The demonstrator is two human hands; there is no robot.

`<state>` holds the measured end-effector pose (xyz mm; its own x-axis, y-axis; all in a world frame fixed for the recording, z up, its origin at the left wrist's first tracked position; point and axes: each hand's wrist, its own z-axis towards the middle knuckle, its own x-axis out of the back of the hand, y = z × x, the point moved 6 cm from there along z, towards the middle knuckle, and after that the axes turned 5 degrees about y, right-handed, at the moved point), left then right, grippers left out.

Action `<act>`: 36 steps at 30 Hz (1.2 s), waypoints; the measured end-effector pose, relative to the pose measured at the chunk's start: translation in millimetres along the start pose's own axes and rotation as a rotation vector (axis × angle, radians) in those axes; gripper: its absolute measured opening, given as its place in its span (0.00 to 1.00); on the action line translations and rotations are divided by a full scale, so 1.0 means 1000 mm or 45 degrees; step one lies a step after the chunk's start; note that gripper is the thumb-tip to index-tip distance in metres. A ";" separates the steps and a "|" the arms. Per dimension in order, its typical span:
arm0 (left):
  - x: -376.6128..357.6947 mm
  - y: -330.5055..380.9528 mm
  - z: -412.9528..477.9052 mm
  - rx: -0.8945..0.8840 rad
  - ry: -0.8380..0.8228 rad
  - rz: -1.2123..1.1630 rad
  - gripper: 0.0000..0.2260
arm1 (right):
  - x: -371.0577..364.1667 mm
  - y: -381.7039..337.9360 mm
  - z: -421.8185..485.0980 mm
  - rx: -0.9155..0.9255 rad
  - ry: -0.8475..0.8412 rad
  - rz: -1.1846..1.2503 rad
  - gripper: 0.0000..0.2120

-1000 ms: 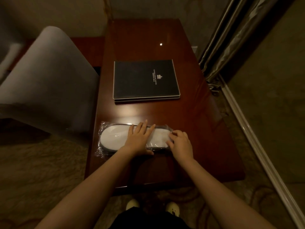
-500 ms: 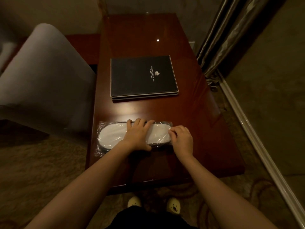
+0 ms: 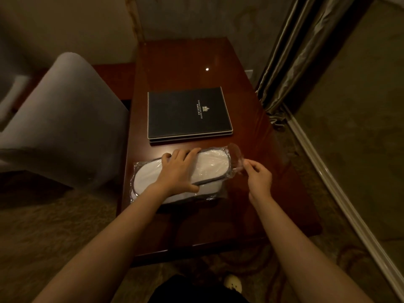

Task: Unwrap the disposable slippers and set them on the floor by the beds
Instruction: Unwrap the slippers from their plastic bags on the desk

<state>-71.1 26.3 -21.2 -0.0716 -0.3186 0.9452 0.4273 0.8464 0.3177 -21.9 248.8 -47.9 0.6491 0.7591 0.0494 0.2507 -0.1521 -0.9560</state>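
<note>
A person's left hand (image 3: 178, 171) pressed flat, fingers spread, across white slippers (image 3: 209, 169) in a clear plastic wrapper (image 3: 232, 158) on the wooden desk (image 3: 251, 193), while the right hand (image 3: 259, 179), which half a second earlier rested on the pack's end, had lifted the wrapper's loose flap in a pinch. The lower slipper was largely hidden under the forearm; the black folder (image 3: 188, 112) bore lettering too small to read.
</note>
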 end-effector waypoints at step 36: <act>0.048 0.036 -0.023 -0.067 0.204 0.145 0.48 | -0.028 -0.093 -0.046 0.420 -0.715 -0.688 0.13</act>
<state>-38.0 31.6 33.7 0.1226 -0.2896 0.9493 0.4711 0.8588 0.2012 -29.8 212.3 52.6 0.0253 0.8895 0.4561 0.1450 0.4482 -0.8821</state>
